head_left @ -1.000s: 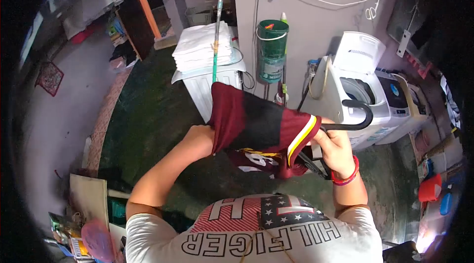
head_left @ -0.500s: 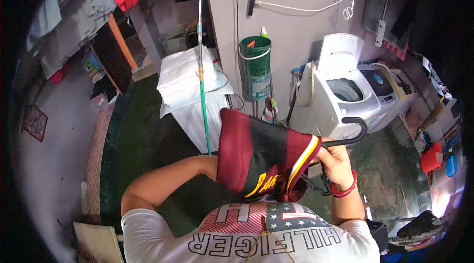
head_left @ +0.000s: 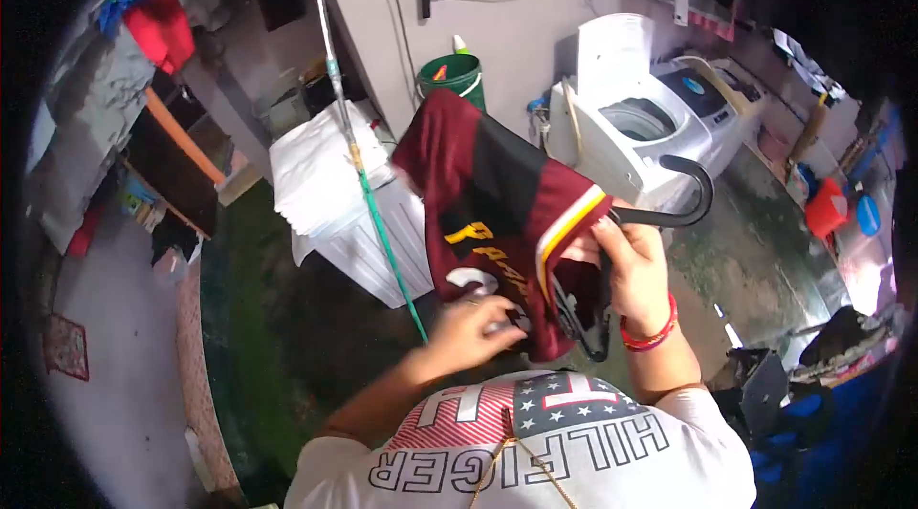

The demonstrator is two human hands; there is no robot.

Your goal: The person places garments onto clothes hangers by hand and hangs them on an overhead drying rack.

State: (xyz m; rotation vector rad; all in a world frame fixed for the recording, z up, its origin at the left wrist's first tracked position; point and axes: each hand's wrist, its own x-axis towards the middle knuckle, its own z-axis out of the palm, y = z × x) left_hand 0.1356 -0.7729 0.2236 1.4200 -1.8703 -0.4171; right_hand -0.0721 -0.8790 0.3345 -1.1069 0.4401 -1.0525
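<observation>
Maroon-and-black jersey (head_left: pixel 457 151): up between both hands, in front of the white T-shirt (head_left: pixel 521 447); step looks to me like working it around the hanger
Black hanger (head_left: pixel 706 198): hook pokes out past the right knuckles
Right hand (head_left: pixel 633 265): pinching hanger and striped edge, forearm angled up
Left hand (head_left: pixel 470 332): half curled low by the lettering, blurry, can't tell if it's gripping cloth
Next move: I'd say calls for a steady hanger

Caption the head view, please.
Right grip holds a maroon-and-black fabric jersey and hooked black hanger; left grip near the jersey's yellow lettering.
</observation>
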